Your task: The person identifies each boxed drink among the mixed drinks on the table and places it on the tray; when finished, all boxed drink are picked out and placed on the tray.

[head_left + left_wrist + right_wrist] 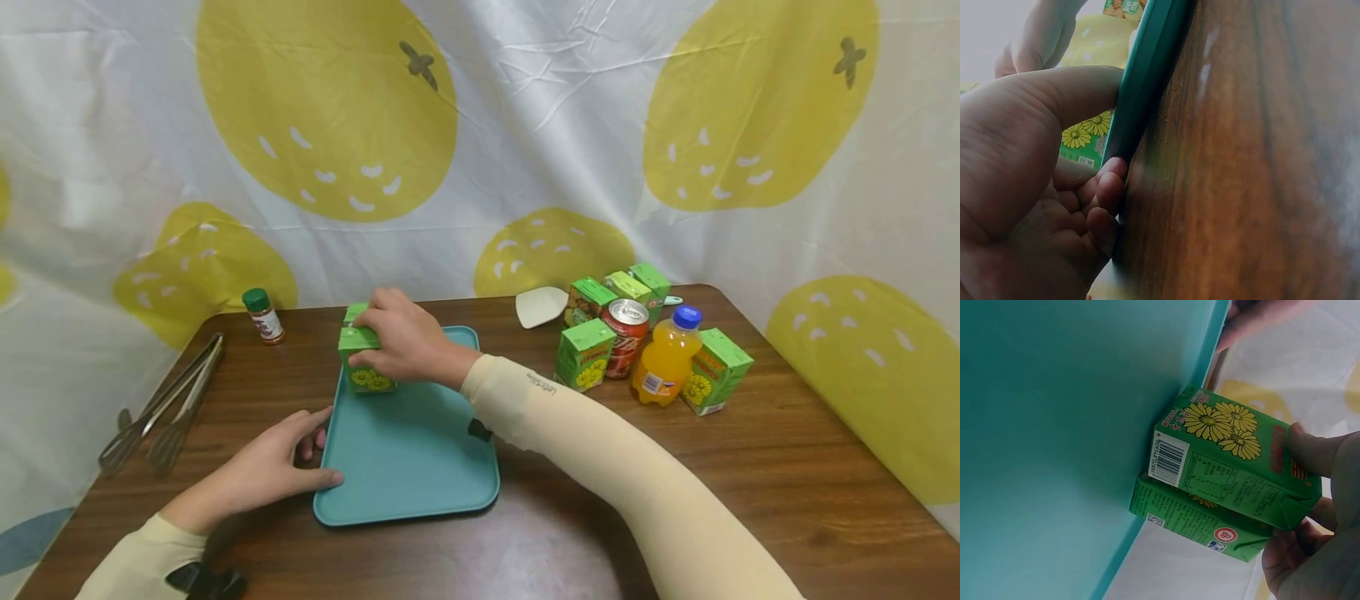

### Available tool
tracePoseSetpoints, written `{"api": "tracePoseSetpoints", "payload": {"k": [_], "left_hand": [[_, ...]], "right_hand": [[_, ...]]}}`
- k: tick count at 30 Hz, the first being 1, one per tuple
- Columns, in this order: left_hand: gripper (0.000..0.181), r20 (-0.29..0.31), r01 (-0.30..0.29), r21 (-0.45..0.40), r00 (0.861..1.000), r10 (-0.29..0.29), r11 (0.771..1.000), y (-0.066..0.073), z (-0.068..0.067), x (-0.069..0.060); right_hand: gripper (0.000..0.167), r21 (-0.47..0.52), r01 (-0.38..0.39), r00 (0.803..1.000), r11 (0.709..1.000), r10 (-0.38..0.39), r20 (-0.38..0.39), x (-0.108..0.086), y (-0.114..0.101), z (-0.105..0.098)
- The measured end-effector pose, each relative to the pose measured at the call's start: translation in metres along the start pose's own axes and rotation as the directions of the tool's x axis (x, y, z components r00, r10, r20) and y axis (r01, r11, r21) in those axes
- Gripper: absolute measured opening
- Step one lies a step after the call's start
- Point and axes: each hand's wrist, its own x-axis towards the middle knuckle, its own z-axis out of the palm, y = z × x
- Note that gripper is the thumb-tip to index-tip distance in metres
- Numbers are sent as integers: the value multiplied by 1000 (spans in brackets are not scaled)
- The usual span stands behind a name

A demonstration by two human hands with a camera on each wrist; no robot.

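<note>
A teal tray (412,450) lies on the wooden table. At its far left corner two green drink cartons stand side by side, the nearer one (367,371) with yellow flowers on its face. My right hand (405,337) holds this nearer carton by its top; the right wrist view shows the thumb on the flowered carton (1229,450) and fingers near the top of the other carton (1197,519). My left hand (273,467) grips the tray's left edge, its thumb on the rim; in the left wrist view its fingers curl against the tray's outer side (1138,87).
Right of the tray stand several green cartons (585,354), a red can (626,333) and an orange drink bottle (666,358). A white scoop (540,307) lies behind. At the left are a green-capped spice jar (264,317) and metal tongs (168,408). A patterned cloth (525,125) hangs behind.
</note>
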Motion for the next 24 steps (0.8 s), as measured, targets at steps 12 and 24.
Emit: {"api": "tracePoseSetpoints", "payload": {"k": [12,24], "left_hand": [[103,2,6,-5,1000,-6,1000,1,-1,0],[103,3,7,-8,1000,-7,1000,1,1,0]], "right_hand": [[51,-40,8,1000,999,-8,2,2,0,4],[54,-105,2,1000,994,-2,3,2,0,4]]}}
